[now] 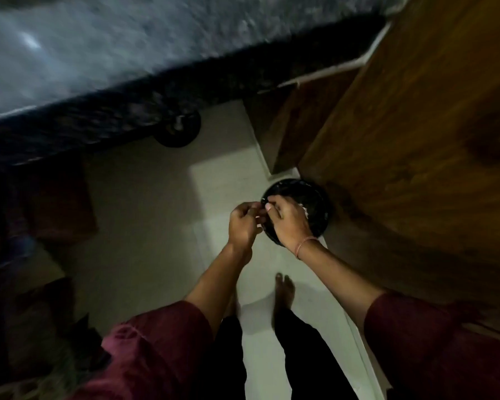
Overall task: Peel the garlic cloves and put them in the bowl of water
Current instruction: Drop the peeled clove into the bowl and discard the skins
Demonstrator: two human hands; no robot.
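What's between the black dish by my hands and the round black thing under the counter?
Head view: only bare pale floor lies between the black dish and the round black thing.

The place looks like a home kitchen, dimly lit. A speckled grey stone countertop (113, 44) with a thick dark edge runs across the top of the view, the kind of slab fitted in a domestic kitchen. A brown wooden cabinet (416, 125) with visible grain stands on the right, and its base meets a pale tiled floor (156, 212). The person stands on those tiles with bare feet (285, 290), which suits a house rather than a workplace.
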